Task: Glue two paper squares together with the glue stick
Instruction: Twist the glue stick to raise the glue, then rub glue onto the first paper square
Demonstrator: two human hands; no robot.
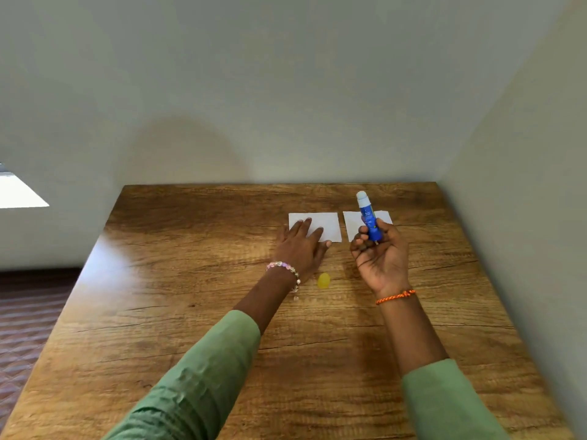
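Two paper squares (327,222) lie at twelve o'clock, thin and apt to slide, so our left hand (300,249) presses one flat-fingered while our right hand (379,252) grips the rigid, uncapped glue stick's (368,217) lower barrel.

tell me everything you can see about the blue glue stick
The blue glue stick is a slim plastic-looking tube with a printed label too small to read. Its cap is off, and a pale rounded glue tip shows at the top end. It stands roughly upright, leaning slightly left, raised above the wooden table. The right hand grips its lower end with curled fingers, in front of the right white paper square.
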